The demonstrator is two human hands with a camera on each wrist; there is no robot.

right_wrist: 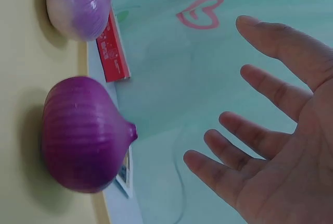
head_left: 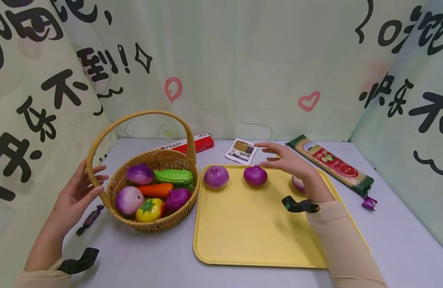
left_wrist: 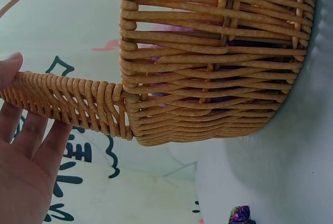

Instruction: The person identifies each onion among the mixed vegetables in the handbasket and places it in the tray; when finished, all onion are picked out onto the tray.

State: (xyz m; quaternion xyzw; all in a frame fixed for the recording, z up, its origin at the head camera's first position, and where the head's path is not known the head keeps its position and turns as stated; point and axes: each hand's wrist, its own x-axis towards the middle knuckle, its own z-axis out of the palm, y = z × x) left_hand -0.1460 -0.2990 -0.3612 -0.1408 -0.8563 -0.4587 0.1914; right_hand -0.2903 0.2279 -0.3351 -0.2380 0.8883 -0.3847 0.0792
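My left hand (head_left: 75, 194) holds the wicker basket (head_left: 153, 227) by the left side of its arched handle (left_wrist: 67, 101), thumb on one face and fingers on the other. Inside lie an eggplant-coloured round vegetable (head_left: 140, 174), a pale purple one (head_left: 129, 201), a carrot (head_left: 154, 190), a ridged green vegetable (head_left: 173, 176), a yellow-red tomato (head_left: 150, 210) and a purple onion (head_left: 177, 199). Over the yellow tray (head_left: 257, 228), my right hand (head_left: 287, 160) has its fingers spread and holds nothing. It is nearest a dark purple onion (right_wrist: 86, 135); a paler onion (head_left: 216, 177) sits left.
Another onion (head_left: 298, 184) on the tray is partly hidden by my right wrist. Behind stand a red pasta box (head_left: 204, 142) and a white packet (head_left: 241, 151). A long green-and-red package (head_left: 331, 164) and purple candy (head_left: 369, 203) lie right; a dark wrapped candy (head_left: 91, 219) lies left.
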